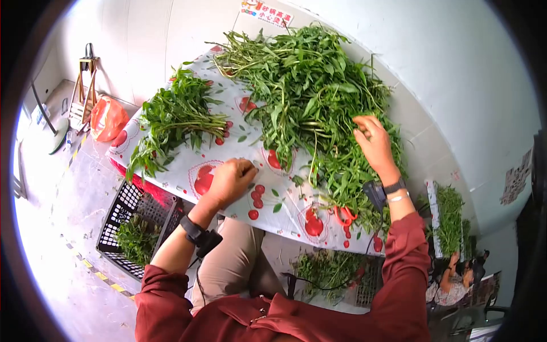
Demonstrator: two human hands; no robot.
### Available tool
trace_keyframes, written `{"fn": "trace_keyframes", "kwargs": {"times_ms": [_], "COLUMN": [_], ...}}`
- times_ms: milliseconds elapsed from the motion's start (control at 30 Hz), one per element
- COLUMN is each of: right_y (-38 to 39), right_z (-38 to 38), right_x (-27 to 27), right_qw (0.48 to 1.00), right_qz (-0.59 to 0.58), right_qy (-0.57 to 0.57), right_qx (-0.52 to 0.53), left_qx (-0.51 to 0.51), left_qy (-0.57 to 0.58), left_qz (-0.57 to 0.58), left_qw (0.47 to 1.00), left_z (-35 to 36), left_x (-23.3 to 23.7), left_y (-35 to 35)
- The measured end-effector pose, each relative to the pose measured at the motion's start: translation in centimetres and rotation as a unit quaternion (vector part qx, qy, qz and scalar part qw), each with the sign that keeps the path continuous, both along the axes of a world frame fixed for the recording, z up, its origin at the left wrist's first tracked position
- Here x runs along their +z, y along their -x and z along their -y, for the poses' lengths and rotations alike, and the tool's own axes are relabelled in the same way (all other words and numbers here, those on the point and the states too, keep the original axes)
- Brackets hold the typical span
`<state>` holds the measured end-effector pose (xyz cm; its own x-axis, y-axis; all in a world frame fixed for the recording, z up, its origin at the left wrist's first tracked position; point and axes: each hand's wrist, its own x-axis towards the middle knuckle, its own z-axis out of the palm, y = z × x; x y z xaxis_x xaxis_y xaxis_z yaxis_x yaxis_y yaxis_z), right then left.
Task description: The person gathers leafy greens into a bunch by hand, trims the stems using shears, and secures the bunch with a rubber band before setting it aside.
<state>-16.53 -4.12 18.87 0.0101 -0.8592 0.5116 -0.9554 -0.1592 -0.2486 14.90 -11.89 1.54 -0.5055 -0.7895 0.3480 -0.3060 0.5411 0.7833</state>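
Observation:
A large heap of leafy green stems [307, 74] covers the far middle and right of a table with a fruit-print cloth. My right hand [375, 142] is over the heap's right side, its thumb and fingers apart with no stem seen between them. Near the table's front edge, my left hand [232, 179] is closed with curled fingers above the cloth [231, 145], and nothing sticks out of it. A smaller bunch of greens [182, 111] lies on the left, cut ends toward the middle. Red-handled scissors [345, 216] sit by the heap's near edge, partly under leaves.
Below the table's left side stands a black plastic crate [108, 228] with some greens inside. More greens [327, 273] lie under the front edge. An orange-red bag [108, 118] and a folded wooden stand [85, 85] are at the left wall. Another person [450, 285] is at far right.

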Motion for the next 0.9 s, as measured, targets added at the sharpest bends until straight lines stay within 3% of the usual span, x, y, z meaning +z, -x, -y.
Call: {"fn": "trace_keyframes", "kwargs": {"times_ms": [133, 233, 400, 633, 900], "right_y": [-0.8, -0.2, -1.4, -2.0, -0.3], "right_z": [9.0, 16.3, 25.1, 32.9, 35.3], "right_x": [1.6, 1.5, 1.8, 1.9, 0.5], "right_qw": [0.976, 0.954, 0.949, 0.895, 0.883], "right_qz": [-0.206, -0.289, -0.313, -0.402, -0.326], "right_qy": [0.059, 0.073, 0.011, -0.128, -0.288], "right_qx": [0.043, 0.019, -0.042, -0.145, -0.178], "left_qx": [-0.013, -0.022, -0.031, -0.05, -0.057], "left_qy": [0.005, 0.012, 0.034, 0.065, 0.07], "left_qz": [-0.011, -0.022, -0.031, -0.032, -0.016], "left_qw": [1.0, 0.999, 0.998, 0.996, 0.996], "left_z": [0.1, 0.4, 0.5, 0.4, 0.3], "left_x": [-0.3, -0.9, -1.4, -1.2, -1.0], "left_y": [-0.1, -0.1, 0.1, -0.1, -0.1]}}
